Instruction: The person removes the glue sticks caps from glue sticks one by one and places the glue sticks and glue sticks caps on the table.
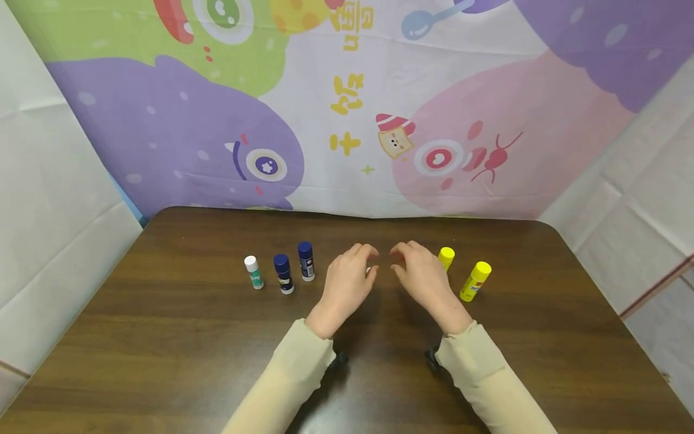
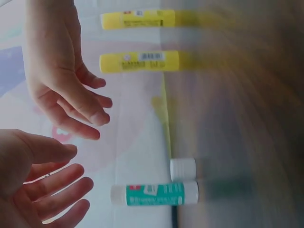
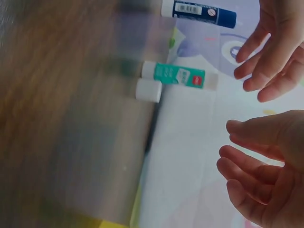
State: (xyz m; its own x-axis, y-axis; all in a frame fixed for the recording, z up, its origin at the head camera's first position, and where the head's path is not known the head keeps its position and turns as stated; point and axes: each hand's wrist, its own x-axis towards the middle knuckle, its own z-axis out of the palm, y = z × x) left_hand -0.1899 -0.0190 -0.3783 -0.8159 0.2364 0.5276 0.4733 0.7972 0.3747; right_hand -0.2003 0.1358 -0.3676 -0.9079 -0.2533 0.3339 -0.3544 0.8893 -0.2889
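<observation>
My left hand (image 1: pixel 347 280) and right hand (image 1: pixel 424 274) hover above the table facing each other, fingers loosely bent, neither holding anything. In the left wrist view, a teal glue stick (image 2: pixel 155 194) stands upright without its cap, and a white cap (image 2: pixel 183 169) sits beside it on the tabletop. The right wrist view shows that same glue stick (image 3: pixel 178 76) and cap (image 3: pixel 148 90) apart from the fingers of both hands. From the head they are mostly hidden behind my left hand. Close to my right hand stands a yellow glue stick (image 1: pixel 446 257).
Left of my hands stand a white-capped teal glue stick (image 1: pixel 253 273) and two navy glue sticks, one nearer (image 1: pixel 284 274) and one farther (image 1: pixel 306 261). A second yellow glue stick (image 1: pixel 475 281) stands at the right. Behind the brown table (image 1: pixel 162 337) hangs a cartoon-printed cloth (image 1: pixel 336 181).
</observation>
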